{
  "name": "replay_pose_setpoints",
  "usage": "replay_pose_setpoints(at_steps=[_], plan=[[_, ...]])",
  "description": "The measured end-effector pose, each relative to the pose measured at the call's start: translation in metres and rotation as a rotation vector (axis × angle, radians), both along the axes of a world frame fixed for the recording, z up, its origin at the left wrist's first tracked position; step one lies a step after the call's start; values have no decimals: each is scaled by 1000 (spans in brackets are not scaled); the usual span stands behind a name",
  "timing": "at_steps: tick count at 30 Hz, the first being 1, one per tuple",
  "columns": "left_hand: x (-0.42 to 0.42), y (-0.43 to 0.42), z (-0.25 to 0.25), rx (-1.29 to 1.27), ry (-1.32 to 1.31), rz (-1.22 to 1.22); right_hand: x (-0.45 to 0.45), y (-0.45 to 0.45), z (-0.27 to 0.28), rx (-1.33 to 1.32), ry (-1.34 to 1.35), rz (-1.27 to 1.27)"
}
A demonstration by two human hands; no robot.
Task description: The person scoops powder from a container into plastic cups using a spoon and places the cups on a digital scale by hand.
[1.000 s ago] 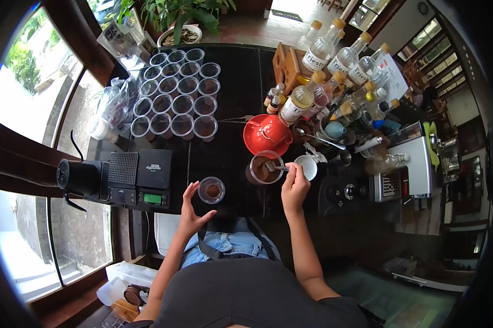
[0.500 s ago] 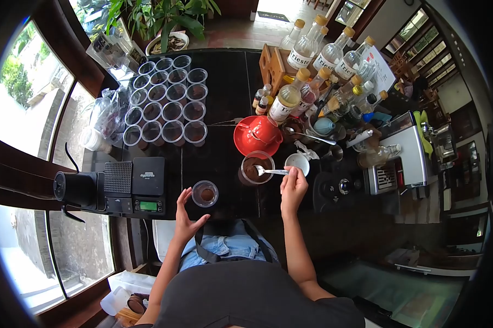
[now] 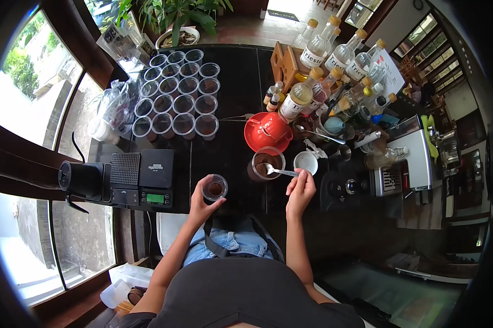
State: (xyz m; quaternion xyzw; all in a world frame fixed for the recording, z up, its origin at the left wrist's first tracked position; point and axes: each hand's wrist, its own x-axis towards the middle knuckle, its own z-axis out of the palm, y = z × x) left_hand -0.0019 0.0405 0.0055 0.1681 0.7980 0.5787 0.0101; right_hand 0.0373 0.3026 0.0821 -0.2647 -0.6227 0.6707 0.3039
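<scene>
My left hand (image 3: 201, 199) is wrapped around the side of a small clear plastic cup (image 3: 216, 186) with some brown powder at its bottom. Between the fingertips of my right hand (image 3: 300, 192) is the handle of a metal spoon (image 3: 282, 172). The spoon's bowl rests inside a larger clear tub (image 3: 256, 174) that holds more brown powder. Just behind that tub sits a red dripper (image 3: 276, 127) on a red saucer (image 3: 250, 138). A small white bowl (image 3: 305, 162) stands to the right of the tub, close to my right fingers.
Rows of clear cups (image 3: 184, 123) stand at the back left. A black scale (image 3: 157, 175) and a black kettle (image 3: 81, 179) are at the left. Labelled bottles (image 3: 294, 104) crowd the back right, with a grey machine (image 3: 410, 150) beyond them.
My left hand has closed around the small cup, where its fingers were spread beside it. The spoon is still in the tub in my right hand. The whole view has shifted slightly.
</scene>
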Motion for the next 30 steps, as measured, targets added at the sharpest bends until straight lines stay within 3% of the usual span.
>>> replay_pose_setpoints(at_steps=[30], plan=[[-42,16,5,94,-27,-32,-9,-3,-4,-61,10,-119]])
